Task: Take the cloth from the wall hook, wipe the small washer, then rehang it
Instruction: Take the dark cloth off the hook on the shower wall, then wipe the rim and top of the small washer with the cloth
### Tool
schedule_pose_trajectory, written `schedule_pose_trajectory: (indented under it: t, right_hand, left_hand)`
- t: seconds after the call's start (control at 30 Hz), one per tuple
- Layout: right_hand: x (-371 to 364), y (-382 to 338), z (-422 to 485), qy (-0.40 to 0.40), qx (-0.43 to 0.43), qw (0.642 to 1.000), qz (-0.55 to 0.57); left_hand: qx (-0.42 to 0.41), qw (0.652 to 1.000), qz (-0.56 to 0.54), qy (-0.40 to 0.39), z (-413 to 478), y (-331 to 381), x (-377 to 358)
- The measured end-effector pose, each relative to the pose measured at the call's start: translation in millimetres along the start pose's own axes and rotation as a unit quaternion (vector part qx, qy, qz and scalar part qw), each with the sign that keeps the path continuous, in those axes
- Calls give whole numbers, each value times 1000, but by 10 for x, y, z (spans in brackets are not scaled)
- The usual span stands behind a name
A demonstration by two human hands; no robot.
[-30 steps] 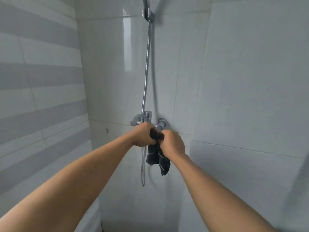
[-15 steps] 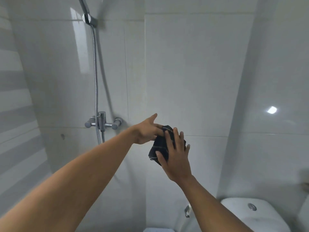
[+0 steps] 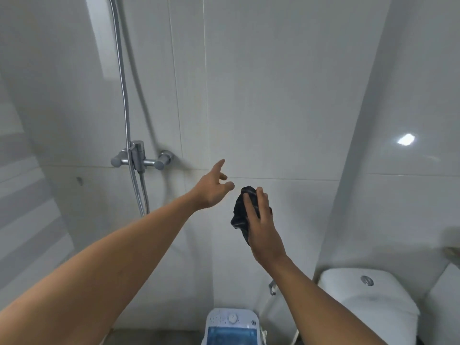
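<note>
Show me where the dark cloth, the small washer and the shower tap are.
dark cloth (image 3: 240, 215): head view, bunched folds left of the right hand's fingers.
small washer (image 3: 232, 327): head view, white and blue top panel.
shower tap (image 3: 139, 156): head view, central metal body.

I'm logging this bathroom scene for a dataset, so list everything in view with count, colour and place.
Dark bunched cloth: one, black, held in the right hand, mid-frame.
Small white-and-blue washer: one, bottom centre, below the cloth.
Chrome shower mixer tap: one, silver, on the wall at left.
Metal shower hose: one, silver, running up from the tap.
White toilet cistern: one, lower right.
Left hand: one, open, empty, beside the cloth.
Right hand: one, gripping the cloth.
</note>
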State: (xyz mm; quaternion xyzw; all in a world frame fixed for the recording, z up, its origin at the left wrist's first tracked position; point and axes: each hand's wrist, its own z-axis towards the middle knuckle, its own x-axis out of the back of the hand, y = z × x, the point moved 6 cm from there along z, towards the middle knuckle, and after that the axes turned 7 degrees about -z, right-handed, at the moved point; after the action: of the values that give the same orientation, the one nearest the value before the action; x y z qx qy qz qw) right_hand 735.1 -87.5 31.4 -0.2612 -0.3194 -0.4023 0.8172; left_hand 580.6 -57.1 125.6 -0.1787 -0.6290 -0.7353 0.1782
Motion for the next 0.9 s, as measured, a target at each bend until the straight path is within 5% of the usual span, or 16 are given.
schedule_pose_trajectory:
  t: [0.17,0.3,0.6,0.9]
  right_hand:
    - [-730,116,-487,-77,-32,997,-5]
    - [-1505,249,-1079,-141,-45,989,-3]
    - [-3392,682,-2292,-242,-57,969,1]
    - [-5239,777,-3098,-330,18,943,-38]
  left_hand:
    - [10,966,251,-54,-107,-1195,-331]
    - [14,934,344,-97,-309,-2264,-805]
    - [8,907,402,-130,-527,-4572,-1901]
    - [22,901,402,-161,-942,-6733,-2776]
